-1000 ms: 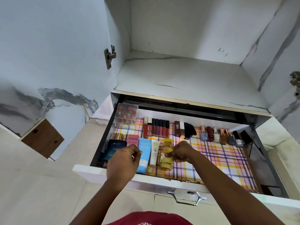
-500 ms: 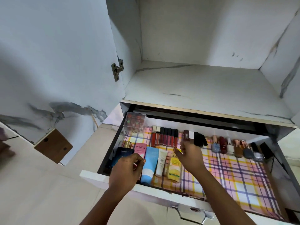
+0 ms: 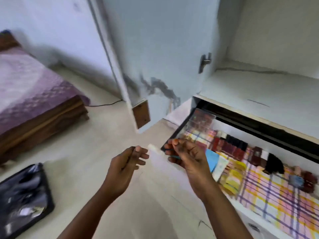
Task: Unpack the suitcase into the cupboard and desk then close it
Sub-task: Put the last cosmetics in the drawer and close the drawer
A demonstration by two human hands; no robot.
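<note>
Pale, smooth floor [image 3: 72, 152] all across the middle, blurry from fast looking around. At 9 o'clock, a bed [image 3: 31, 94] with a purple cover and a brown wooden frame, standing on the floor. Thin black cable [image 3: 103, 104] lying on the floor by the foot of the bed. At 7 o'clock, an open black suitcase [image 3: 25, 195] flat on the floor, with dark things inside, too blurry to tell apart. At 12 o'clock, a white cupboard door [image 3: 155, 49] swung open, gray streaks on it. At 1 o'clock, the cupboard [image 3: 259, 87] with a bare white shelf. At 3 o'clock, a pulled-out drawer [image 3: 179, 131] lined with checked pink, yellow and purple paper, full of small bottles and tubes in rows. Clear box [image 3: 201, 120] with red bits in the far left corner of the drawer.

Left hand [image 3: 124, 168] in the middle, above the floor, fingers loosely bent, nothing in it. Right hand [image 3: 188, 157] just beside it, over the drawer's left end, fingers curled; cannot tell whether something small is pinched there.
</note>
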